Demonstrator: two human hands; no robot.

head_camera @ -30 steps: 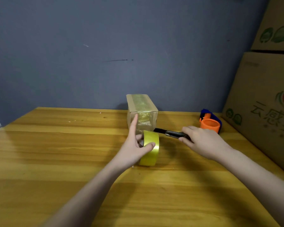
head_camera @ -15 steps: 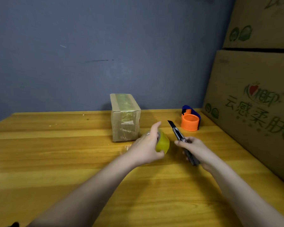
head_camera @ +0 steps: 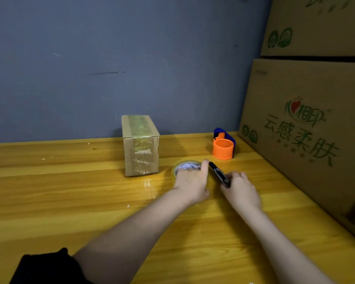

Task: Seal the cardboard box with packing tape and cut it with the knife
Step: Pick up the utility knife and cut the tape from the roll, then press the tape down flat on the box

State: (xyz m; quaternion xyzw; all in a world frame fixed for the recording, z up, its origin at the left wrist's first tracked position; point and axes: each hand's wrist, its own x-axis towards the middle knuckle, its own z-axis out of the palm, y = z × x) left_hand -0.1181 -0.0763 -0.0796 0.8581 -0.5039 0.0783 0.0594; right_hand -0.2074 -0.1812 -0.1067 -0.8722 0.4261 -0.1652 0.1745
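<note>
A small cardboard box (head_camera: 140,146) stands upright on the wooden table (head_camera: 70,191), with shiny clear tape across its top and down its front. Right of it a yellow tape roll (head_camera: 184,166) lies flat on the table. My left hand (head_camera: 192,184) rests on top of the roll and covers most of it. A black utility knife (head_camera: 218,174) lies just right of the roll, pointing away from me. My right hand (head_camera: 241,191) grips its near end.
An orange and blue tape dispenser (head_camera: 223,147) stands at the back right of the table. Large printed cardboard cartons (head_camera: 307,124) are stacked along the right edge. A blue-grey wall (head_camera: 131,58) closes the back. A strip of clear tape (head_camera: 147,183) sticks to the table before the box.
The tape roll has gone from upright on its edge to flat on the table under my left hand. My right hand has lowered the knife beside it.
</note>
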